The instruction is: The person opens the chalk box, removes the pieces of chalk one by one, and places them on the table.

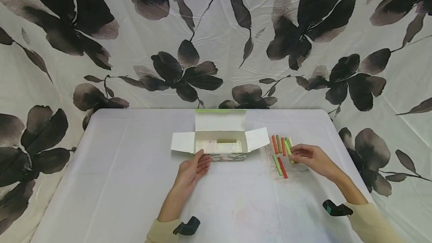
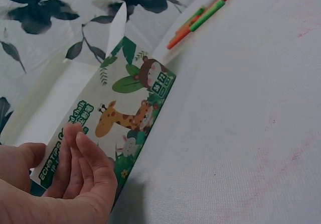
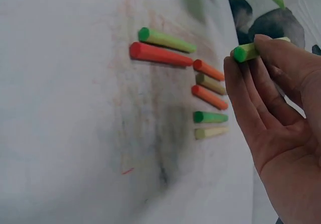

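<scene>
In the head view, an open cardboard chalk box (image 1: 229, 157) printed with animals stands with its flaps spread. One olive chalk stick (image 1: 226, 141) lies inside it. My left hand (image 1: 191, 168) holds the box's front left corner, thumb at the top rim and fingers against the printed front (image 2: 123, 118). To the right of the box, my right hand (image 1: 312, 158) pinches a green chalk stick (image 3: 246, 53) between thumb and fingers, raised above the table in the right wrist view. Several other sticks lie beside it, among them a red one (image 3: 160, 54) and a light green one (image 3: 168, 40).
The white-covered table (image 1: 135, 183) bears faint chalk smudges near the sticks and at the front. Behind it hangs a floral cloth (image 1: 209, 21). Orange sticks (image 1: 274, 144) and a pale yellow stick (image 3: 210, 132) form a rough row right of the box.
</scene>
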`<action>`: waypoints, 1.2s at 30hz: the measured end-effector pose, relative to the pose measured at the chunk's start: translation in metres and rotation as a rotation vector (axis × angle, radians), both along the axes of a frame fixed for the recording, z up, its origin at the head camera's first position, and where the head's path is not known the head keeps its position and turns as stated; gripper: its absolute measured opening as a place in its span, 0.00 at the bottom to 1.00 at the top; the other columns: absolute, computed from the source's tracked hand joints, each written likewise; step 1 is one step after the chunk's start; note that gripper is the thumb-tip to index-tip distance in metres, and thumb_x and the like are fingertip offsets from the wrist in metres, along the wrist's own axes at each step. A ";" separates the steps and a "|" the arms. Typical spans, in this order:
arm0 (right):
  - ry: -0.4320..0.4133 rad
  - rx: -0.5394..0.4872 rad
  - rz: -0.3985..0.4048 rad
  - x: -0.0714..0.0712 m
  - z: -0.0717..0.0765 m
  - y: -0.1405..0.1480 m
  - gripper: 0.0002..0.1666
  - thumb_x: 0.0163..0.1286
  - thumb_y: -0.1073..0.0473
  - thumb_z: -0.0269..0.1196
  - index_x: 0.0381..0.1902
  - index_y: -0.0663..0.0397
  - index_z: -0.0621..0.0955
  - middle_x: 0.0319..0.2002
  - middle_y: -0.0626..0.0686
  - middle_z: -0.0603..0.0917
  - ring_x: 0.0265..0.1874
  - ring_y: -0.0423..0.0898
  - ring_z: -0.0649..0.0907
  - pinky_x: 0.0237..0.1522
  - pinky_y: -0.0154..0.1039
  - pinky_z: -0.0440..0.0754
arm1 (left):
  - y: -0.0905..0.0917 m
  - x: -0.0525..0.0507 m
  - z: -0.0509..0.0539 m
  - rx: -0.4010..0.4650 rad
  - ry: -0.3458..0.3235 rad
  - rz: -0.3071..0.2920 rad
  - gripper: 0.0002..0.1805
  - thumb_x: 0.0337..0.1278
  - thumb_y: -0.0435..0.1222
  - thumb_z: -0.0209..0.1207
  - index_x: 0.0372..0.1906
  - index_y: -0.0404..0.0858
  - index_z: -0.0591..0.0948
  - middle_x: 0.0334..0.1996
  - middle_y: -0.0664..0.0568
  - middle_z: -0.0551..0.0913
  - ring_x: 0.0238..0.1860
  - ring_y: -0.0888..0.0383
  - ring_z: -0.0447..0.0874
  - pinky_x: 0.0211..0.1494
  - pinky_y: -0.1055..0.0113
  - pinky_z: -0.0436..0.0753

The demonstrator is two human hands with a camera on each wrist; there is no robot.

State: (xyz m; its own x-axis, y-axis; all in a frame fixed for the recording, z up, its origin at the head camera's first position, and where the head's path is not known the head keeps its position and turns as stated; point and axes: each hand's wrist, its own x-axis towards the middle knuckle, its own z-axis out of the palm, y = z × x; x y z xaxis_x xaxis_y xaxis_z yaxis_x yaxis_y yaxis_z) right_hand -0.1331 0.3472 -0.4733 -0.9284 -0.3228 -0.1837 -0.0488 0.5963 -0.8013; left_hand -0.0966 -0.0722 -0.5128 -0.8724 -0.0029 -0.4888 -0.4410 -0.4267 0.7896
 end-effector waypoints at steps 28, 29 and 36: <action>0.072 0.166 0.054 0.017 -0.033 -0.003 0.09 0.68 0.60 0.72 0.37 0.60 0.85 0.29 0.47 0.85 0.26 0.38 0.81 0.29 0.33 0.80 | 0.000 0.001 0.000 -0.006 -0.001 -0.009 0.26 0.75 0.46 0.59 0.56 0.24 0.78 0.42 0.47 0.89 0.41 0.62 0.86 0.45 0.74 0.84; 0.082 0.177 0.060 0.017 -0.031 -0.004 0.08 0.68 0.59 0.72 0.37 0.60 0.85 0.29 0.46 0.84 0.26 0.38 0.80 0.28 0.33 0.79 | 0.000 0.001 0.000 -0.006 -0.002 -0.008 0.26 0.75 0.46 0.59 0.56 0.24 0.78 0.42 0.47 0.89 0.40 0.62 0.86 0.45 0.74 0.84; 0.155 0.212 0.043 0.006 -0.015 -0.011 0.07 0.71 0.59 0.69 0.38 0.59 0.86 0.30 0.46 0.84 0.30 0.40 0.80 0.31 0.33 0.79 | 0.000 0.001 0.000 -0.001 -0.003 -0.002 0.26 0.75 0.46 0.60 0.57 0.24 0.78 0.41 0.47 0.89 0.41 0.61 0.86 0.45 0.74 0.84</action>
State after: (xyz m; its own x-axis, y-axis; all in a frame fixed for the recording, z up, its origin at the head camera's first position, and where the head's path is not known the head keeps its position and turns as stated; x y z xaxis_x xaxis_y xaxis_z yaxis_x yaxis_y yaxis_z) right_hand -0.1274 0.3362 -0.4880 -0.9371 -0.3321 -0.1078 -0.1903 0.7448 -0.6396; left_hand -0.0955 -0.0722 -0.5131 -0.8708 -0.0013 -0.4916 -0.4445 -0.4253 0.7884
